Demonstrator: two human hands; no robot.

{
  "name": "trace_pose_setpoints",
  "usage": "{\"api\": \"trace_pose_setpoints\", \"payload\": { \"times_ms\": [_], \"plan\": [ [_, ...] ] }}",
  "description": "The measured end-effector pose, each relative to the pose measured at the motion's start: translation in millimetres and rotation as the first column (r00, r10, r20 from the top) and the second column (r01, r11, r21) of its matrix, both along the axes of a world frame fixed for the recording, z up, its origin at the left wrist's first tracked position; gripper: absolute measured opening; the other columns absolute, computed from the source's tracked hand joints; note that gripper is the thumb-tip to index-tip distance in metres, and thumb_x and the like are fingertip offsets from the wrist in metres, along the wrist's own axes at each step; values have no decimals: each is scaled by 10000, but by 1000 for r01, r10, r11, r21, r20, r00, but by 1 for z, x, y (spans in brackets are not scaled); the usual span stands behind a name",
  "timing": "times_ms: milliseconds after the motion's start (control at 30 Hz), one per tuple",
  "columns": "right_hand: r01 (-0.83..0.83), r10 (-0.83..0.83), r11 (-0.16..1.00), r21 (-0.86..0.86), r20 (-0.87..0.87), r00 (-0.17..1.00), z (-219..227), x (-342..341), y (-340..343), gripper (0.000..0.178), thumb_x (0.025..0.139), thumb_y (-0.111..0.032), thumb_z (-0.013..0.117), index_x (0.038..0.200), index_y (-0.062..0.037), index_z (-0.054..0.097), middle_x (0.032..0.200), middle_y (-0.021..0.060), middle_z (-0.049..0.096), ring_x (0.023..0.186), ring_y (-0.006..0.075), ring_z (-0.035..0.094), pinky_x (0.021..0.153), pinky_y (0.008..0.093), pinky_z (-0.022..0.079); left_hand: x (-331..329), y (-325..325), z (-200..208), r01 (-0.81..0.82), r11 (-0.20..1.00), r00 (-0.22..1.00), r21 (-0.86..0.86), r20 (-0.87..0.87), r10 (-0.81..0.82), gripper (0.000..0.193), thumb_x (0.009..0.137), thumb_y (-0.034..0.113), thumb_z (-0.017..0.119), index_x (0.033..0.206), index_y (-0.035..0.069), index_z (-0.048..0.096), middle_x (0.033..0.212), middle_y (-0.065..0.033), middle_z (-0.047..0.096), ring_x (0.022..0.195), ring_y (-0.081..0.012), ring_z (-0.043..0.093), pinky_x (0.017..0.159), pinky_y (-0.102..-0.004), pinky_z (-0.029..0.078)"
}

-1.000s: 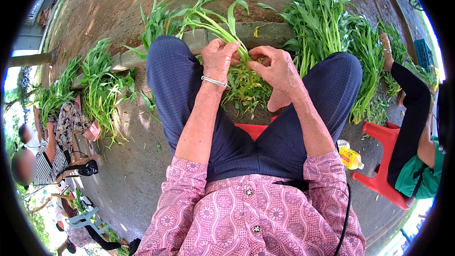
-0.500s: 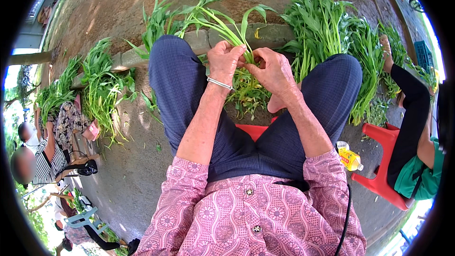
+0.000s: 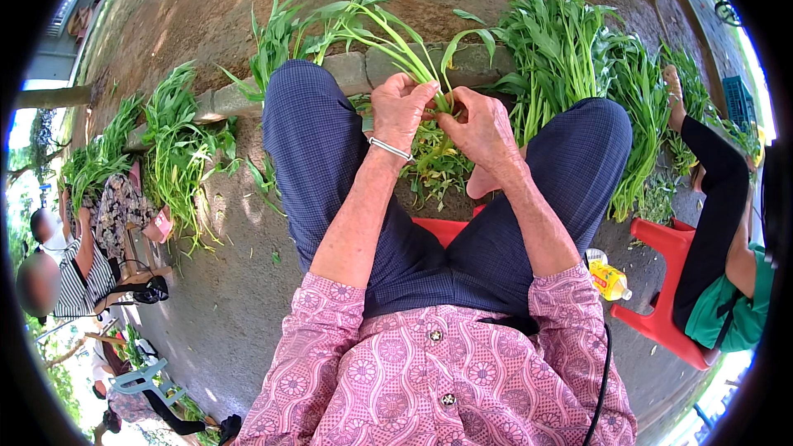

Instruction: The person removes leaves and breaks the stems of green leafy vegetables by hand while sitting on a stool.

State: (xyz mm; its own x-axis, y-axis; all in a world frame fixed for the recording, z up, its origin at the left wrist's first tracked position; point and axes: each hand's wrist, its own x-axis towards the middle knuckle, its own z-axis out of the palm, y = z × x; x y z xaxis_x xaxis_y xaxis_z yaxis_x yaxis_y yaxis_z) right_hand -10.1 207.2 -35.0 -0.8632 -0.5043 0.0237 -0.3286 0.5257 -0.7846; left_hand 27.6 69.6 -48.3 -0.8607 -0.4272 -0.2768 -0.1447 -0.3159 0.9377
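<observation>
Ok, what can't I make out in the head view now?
All in the head view:
- Lower ends of the green stalks: largely covered by the left hand.
- What the right hand pinches: hidden behind the hand itself.
- Loose leaves below: partly behind both hands.
- Red seat: mostly covered by dark trousers.
- Person in green: head cut off by the fisheye rim.

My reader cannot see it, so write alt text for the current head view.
A seated person's left hand grips a bunch of leafy green stems while the right hand pinches its lower end, between knees in dark checked trousers. More leafy heaps lie along a stone kerb; a yellow bottle and red plastic stool are at right.
</observation>
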Motion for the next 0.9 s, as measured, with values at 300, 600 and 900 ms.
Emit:
{"api": "trace_pose_setpoints", "payload": {
  "times_ms": [300,600,900],
  "plan": [
    [135,-132,990,-34,81,988,0,-15,9,245,717,-205,644,806,23,643,690,183,641,633,302,636,627,388,492,4,-1,2,14,1000,999,-14,46,-13,194,881,191,634,977,23,623,831,-68,634,699,-144,625,598,-262,529],
    [412,-410,910,-37,59,910,56,-91,57,213,814,-227,641,908,-40,679,719,58,644,511,83,487,496,249,455,4,-1,1,-15,1000,999,-16,52,15,146,874,140,612,942,13,639,748,-48,637,596,-108,607,495,-233,506],
    [541,-463,840,36,-471,751,148,-196,183,326,767,-346,660,936,-74,720,773,73,692,698,168,629,672,320,489,4,0,0,78,997,996,-24,38,-77,164,902,156,596,989,21,628,791,-41,631,661,-114,616,564,-235,519]
  ]
}}
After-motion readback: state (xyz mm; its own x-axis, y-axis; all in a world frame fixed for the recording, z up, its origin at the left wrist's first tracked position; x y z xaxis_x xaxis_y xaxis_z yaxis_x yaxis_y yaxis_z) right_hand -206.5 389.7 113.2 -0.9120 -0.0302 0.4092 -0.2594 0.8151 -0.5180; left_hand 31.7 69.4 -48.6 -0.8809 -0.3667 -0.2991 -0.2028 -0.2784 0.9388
